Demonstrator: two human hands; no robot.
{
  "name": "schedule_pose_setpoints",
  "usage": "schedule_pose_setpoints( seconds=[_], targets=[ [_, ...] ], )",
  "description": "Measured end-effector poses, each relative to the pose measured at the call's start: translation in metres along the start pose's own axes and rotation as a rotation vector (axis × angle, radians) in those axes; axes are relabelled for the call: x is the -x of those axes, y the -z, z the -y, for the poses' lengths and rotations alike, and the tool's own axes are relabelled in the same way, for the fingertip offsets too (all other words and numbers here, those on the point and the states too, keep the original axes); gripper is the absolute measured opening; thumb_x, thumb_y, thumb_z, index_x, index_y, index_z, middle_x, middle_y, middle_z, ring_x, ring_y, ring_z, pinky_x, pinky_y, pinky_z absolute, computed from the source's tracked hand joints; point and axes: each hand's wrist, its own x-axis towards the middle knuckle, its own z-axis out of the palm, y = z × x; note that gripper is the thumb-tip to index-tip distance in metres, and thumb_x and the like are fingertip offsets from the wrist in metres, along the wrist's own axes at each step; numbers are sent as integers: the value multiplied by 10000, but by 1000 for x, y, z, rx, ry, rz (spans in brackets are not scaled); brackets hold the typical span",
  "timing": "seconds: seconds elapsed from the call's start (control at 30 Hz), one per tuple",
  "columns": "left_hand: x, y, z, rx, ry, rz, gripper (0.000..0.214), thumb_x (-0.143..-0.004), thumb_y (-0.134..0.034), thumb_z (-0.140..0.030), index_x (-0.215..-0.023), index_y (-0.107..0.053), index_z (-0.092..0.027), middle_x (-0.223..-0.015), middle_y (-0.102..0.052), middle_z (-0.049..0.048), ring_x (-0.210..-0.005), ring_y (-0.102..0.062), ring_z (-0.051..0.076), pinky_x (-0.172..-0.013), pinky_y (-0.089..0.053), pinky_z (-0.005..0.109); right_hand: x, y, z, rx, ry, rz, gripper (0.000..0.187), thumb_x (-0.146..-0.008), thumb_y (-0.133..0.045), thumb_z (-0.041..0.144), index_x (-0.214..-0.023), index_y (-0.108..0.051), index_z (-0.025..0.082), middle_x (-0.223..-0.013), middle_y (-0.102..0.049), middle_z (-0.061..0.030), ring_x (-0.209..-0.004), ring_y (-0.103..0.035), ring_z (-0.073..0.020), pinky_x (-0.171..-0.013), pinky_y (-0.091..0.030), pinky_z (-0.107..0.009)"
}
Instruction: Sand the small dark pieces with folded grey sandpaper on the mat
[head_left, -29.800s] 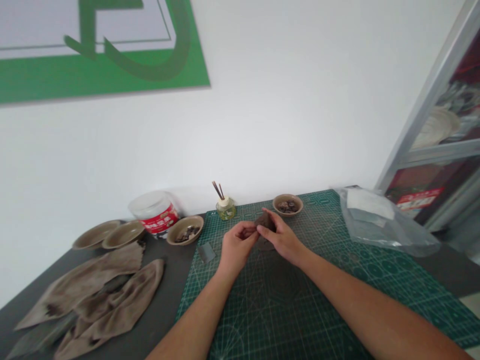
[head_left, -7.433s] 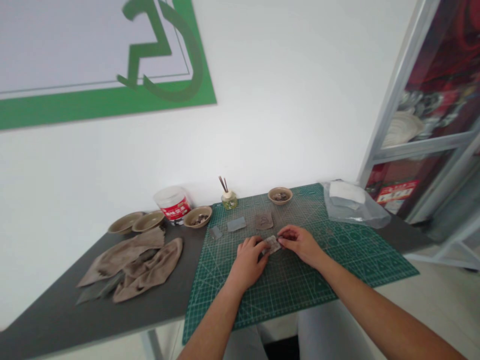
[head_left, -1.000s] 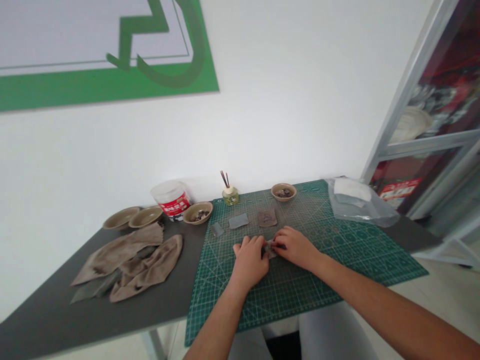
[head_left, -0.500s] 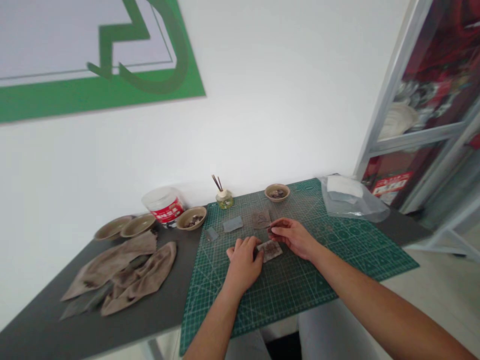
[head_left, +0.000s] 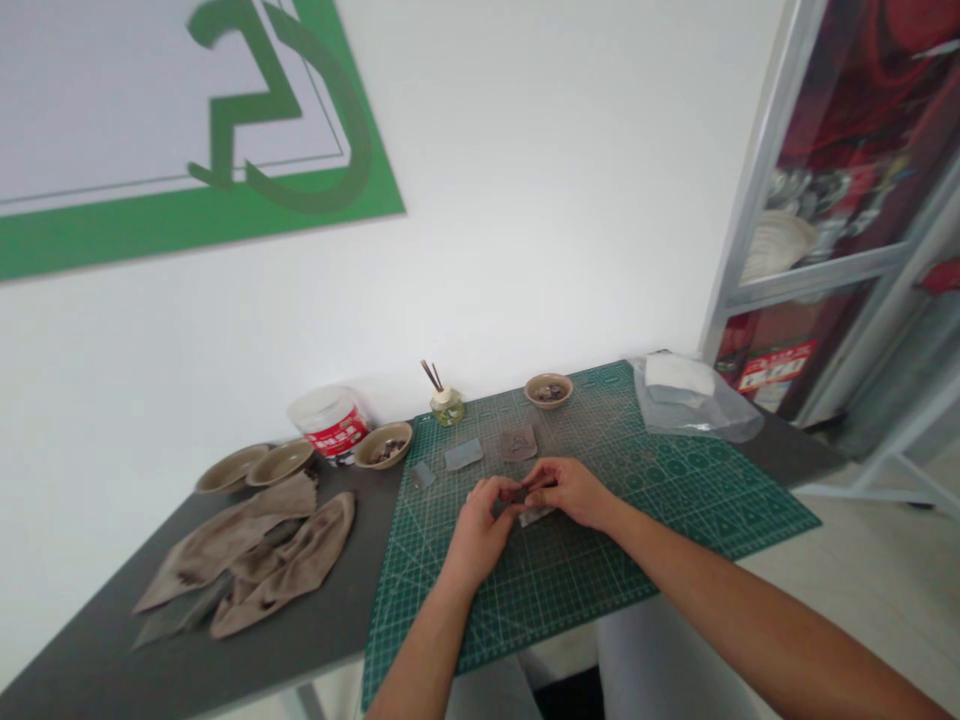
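My left hand (head_left: 482,525) and my right hand (head_left: 576,492) meet over the green cutting mat (head_left: 427,600), fingertips almost touching. Both are closed in a pinch, and whatever sits between the fingers is dark, tiny and mostly covered. Under the right fingers a pale, brown-stained flat piece (head_left: 535,516) shows only in part. Just beyond the hands lies a brown square piece (head_left: 519,443) with a dark mark on it. To its left are a grey-blue rectangular piece (head_left: 464,455) and a smaller grey piece (head_left: 422,475).
A bowl with dark bits (head_left: 549,391) and a reed diffuser (head_left: 448,405) stand along the wall. At left are another bowl of bits (head_left: 383,446), a red-labelled tub (head_left: 330,425), two more bowls and brown cloths (head_left: 289,570). A plastic bag (head_left: 694,400) lies back right.
My right hand has come left and down to my left hand, now covering most of the pale stained piece. My left fingers have drawn from lying spread into a pinch.
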Motion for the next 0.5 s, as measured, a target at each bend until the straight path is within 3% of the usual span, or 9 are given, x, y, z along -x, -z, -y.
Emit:
schedule_pose_setpoints(
  seconds=[0.13, 0.23, 0.33, 0.5],
  targets=[
    [1, 1, 5, 41, 29, -151, 120, -808, -579, -217, -929, -577, -210, -854, -599, 6, -816, -548, 163, -767, -420, 278, 4, 4, 7, 480, 126, -64, 539, -688, -767, 442, -1147, -625, 199, -1109, -665, -91, -1009, -594, -254, -890, -444, -398],
    [0, 3, 9, 54, 78, -271, 123, -788, -591, -224, -905, -559, -207, -779, -551, -15, -734, -511, 148, -709, -413, 259, 7, 6, 13, 854, 166, -6, 561, -686, -755, 496, -1159, -637, 217, -1219, -597, -103, -1160, -471, -296, -999, -339, -444],
    [-2, 4, 11, 77, 96, -301, 103, -772, -595, -224, -865, -554, -205, -763, -539, -22, -713, -504, 142, -684, -404, 249, 6, 5, 18, 996, 109, 73, 471, -724, -717, 506, -1104, -653, 236, -1153, -600, -87, -1114, -476, -286, -957, -357, -429],
    [-3, 4, 10, 88, 94, -304, 104, -754, -592, -203, -852, -558, -204, -740, -539, -29, -693, -507, 137, -667, -394, 245, -8, 6, 27, 1138, -1, 135, 584, -630, -759, 559, -1092, -631, 224, -1136, -592, -108, -1080, -488, -330, -895, -366, -462]
  ],
)
